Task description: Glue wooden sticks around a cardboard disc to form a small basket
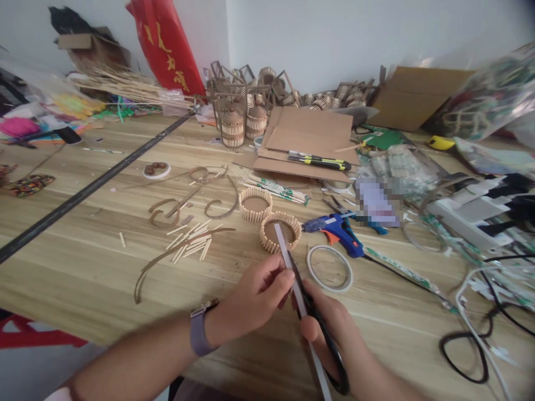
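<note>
My left hand point(248, 298), with a watch on its wrist, is closed and pinches a narrow white strip point(281, 236) between thumb and fingers. My right hand point(340, 328) is wrapped around black-handled scissors point(343, 374) held along the strip; their blades are mostly hidden. The strip's lower end runs down past my right thumb. Beyond my fingertips stands a round stick-walled ring point(268, 240), with the strip's upper end in front of its opening. A second stick-walled ring point(244, 207) touches it behind. To the right lies a white tape roll point(310, 262).
A blue glue gun point(346, 238) and its cord lie right of the rings. Short sticks point(194, 245) and curled brown strips point(144, 273) are scattered left. Cutters point(321, 162) rest on cardboard point(309, 125). Small woven lanterns point(232, 129) stand behind. A black bar point(104, 175) crosses the table.
</note>
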### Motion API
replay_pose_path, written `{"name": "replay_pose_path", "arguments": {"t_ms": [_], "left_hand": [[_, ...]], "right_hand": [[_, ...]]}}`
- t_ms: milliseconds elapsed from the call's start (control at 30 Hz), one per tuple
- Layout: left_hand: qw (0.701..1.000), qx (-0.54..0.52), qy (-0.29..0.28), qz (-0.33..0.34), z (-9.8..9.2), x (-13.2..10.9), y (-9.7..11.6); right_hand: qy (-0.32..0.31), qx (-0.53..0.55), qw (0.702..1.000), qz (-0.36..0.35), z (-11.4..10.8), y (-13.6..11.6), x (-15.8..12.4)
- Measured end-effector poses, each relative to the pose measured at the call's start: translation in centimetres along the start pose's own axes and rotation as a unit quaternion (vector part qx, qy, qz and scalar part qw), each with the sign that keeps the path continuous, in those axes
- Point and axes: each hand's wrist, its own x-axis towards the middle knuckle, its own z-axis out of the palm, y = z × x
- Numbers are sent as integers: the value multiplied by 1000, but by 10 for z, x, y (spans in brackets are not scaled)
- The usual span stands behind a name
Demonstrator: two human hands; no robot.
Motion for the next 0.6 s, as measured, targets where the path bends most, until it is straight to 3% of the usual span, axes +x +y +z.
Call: {"name": "replay_pose_path", "arguments": {"t_ms": [233,600], "left_hand": [[994,-16,108,26,-9,6,2],[997,-42,60,13,-2,1,1]], "right_hand": [[-12,-19,1000,-3,7,8,-2],[-5,4,999,-46,4,5,1]]}}
